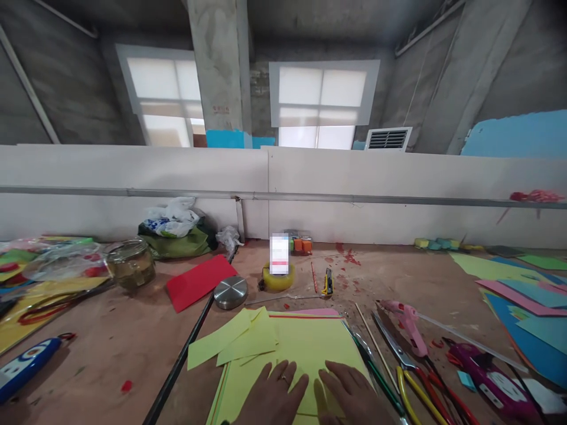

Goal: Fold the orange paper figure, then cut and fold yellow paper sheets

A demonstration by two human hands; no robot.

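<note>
A stack of pale yellow paper (pixel 310 339) lies at the near middle of the table, with red and pink edges showing at its far side. On the stack's upper left rest loose yellow pieces (pixel 248 342), partly overlapping. My left hand (pixel 273 394), a ring on one finger, rests on the paper with its fingers spread. Beside it my right hand (pixel 349 392) also lies on the yellow sheet, fingers stretched forward. Neither hand grips anything that I can see. The wrists are cut off by the lower edge.
To the right lie scissors (pixel 394 342), a green pen (pixel 376 372), pink and purple glue guns (pixel 410 324) and coloured paper (pixel 531 319). Beyond the stack stand a yellow tape roll (pixel 278 280) and a metal lid (pixel 230 293). Red paper (pixel 201 282) and a glass jar (pixel 130 265) are left.
</note>
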